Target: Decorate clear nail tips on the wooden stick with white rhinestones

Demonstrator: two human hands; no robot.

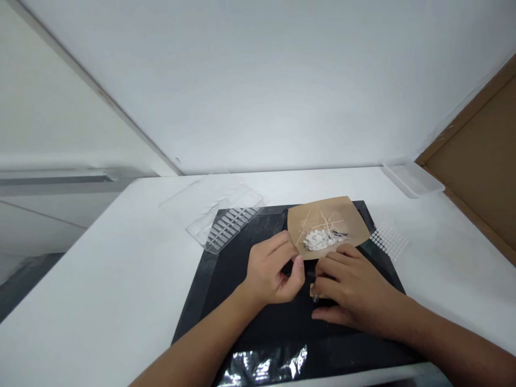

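Over a black mat [274, 344], my left hand [276, 269] is curled, its thumb and index fingertip pressed together; whatever may be between them is too small to make out. My right hand [350, 287] is beside it, fingers bent around a small dark object [316, 298] with a tan piece [312, 289] next to it. Just beyond both hands lies a sheet of brown paper [352, 217], which bears a heap of small white pieces [320, 239] and several thin tan sticks [305, 223].
A clear plastic tray [237, 217] with a row of nail-shaped pieces overlaps the mat's back left corner. Right of the mat is a sheet of white dots [389, 241]. A clear container [419, 180] stands at the back right, near a brown board [479, 140].
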